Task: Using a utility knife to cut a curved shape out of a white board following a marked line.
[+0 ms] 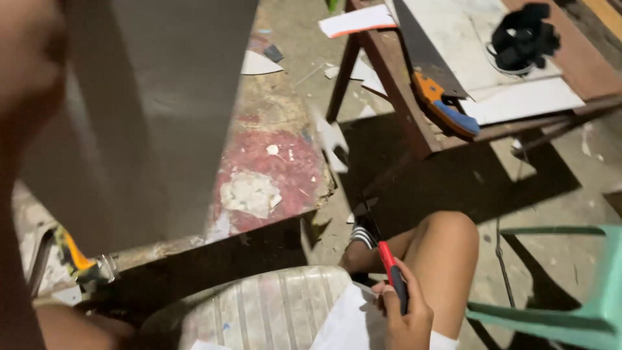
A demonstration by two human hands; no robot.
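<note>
1. A tall, smooth grey panel (pixel 162 110) is standing at the left.
2. A wooden counter (pixel 402 97) is carrying a handsaw (pixel 435 78) with an orange-blue handle.
3. A white sheet (pixel 346 321) is lying at the bottom edge.
4. The right hand (pixel 405 317) is gripping a red-black utility knife (pixel 392 275) just above the sheet.
5. The left hand (pixel 29 65) is appearing blurred; I cannot tell its grip.

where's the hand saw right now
In the head view, the hand saw lies at upper right on the wooden workbench, its orange-and-blue handle near the bench's front edge, beside white boards.
</note>
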